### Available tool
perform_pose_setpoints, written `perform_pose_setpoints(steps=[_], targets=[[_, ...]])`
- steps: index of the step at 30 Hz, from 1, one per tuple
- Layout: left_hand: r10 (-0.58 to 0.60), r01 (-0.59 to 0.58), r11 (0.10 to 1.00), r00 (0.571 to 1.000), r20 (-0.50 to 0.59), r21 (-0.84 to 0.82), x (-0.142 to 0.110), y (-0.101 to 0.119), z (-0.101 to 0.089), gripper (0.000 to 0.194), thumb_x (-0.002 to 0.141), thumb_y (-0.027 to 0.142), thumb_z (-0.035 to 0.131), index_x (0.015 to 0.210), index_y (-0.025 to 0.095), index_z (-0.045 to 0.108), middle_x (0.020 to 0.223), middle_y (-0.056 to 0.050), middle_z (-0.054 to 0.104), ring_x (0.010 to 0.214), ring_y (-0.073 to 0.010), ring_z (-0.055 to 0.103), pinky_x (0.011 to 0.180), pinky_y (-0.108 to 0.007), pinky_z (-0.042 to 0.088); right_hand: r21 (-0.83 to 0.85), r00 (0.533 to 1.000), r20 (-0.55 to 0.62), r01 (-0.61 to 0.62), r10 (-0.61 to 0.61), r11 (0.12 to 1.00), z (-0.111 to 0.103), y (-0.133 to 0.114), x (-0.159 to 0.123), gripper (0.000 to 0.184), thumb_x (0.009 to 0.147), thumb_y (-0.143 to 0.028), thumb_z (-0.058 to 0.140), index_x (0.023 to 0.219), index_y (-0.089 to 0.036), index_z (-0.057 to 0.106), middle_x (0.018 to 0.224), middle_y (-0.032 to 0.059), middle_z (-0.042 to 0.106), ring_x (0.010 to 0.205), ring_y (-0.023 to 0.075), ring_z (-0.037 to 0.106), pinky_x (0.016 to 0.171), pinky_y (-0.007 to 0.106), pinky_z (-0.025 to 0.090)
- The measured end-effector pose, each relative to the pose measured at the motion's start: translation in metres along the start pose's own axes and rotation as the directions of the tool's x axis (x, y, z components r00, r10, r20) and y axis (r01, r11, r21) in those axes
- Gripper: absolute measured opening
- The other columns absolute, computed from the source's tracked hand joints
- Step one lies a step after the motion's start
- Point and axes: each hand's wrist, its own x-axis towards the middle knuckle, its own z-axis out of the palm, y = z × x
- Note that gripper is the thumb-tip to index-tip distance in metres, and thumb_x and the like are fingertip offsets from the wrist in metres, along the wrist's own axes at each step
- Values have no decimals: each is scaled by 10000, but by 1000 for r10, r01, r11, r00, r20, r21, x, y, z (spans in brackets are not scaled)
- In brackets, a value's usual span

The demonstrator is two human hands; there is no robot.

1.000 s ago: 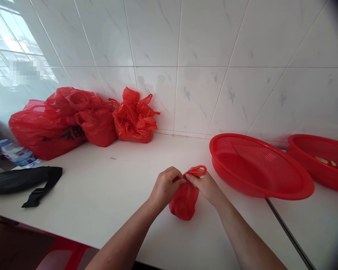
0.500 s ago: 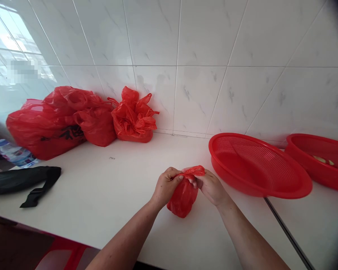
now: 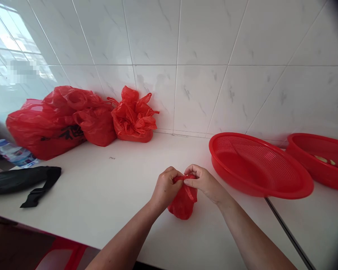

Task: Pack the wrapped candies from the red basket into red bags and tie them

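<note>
A small red plastic bag, rounded by whatever is inside, sits on the white table in front of me. My left hand pinches the gathered neck of the bag from the left. From the right, my right hand grips the same neck between thumb and fingers, close to the left fingertips. A twisted strip of the plastic hangs down over the bag's front. What the bag contains cannot be made out.
Full red plastic bags and a knotted red bag stand along the tiled wall at left. Nearby lie a water bottle and a black belt bag. At right are a red perforated basket and a red basin.
My right hand has shifted its hold inward to the neck of the bag. The loose end that stuck out to the right now hangs down the front.
</note>
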Motion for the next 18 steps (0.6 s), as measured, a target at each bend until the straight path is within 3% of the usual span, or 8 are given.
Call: perform_pose_setpoints(steps=[4,9,15,18], targets=[[-22,23,999,1000,-20,32,-1,0,1,119,702,107,503,649,185,574,738,8,573,637,-108,515,554,-218,402,-155,999,-50,7,-15,988,3,-2,-1,106,713,-196,543,816,-208,563,673,-39,503,604,105,460,560,242,371],[-40,41,998,999,22,-45,-3,-1,1,103,769,193,529,705,191,610,775,-1,594,668,-117,542,567,-223,424,-222,988,-151,1,-36,975,8,4,2,151,700,-196,478,781,-204,606,659,-21,557,598,118,482,551,253,375],[63,-61,996,998,16,-67,-7,-13,3,149,759,116,529,718,202,644,774,2,548,664,-103,526,577,-217,420,-77,997,-71,-45,39,996,3,8,7,190,681,-180,460,749,-189,638,673,-12,589,606,109,487,561,244,364],[86,-85,995,996,16,-57,-9,-15,4,168,758,93,519,699,200,635,753,7,533,665,-97,520,581,-210,413,-37,996,-32,-88,87,995,-1,7,9,190,736,-278,493,694,-163,638,637,7,586,588,112,484,538,250,340]])
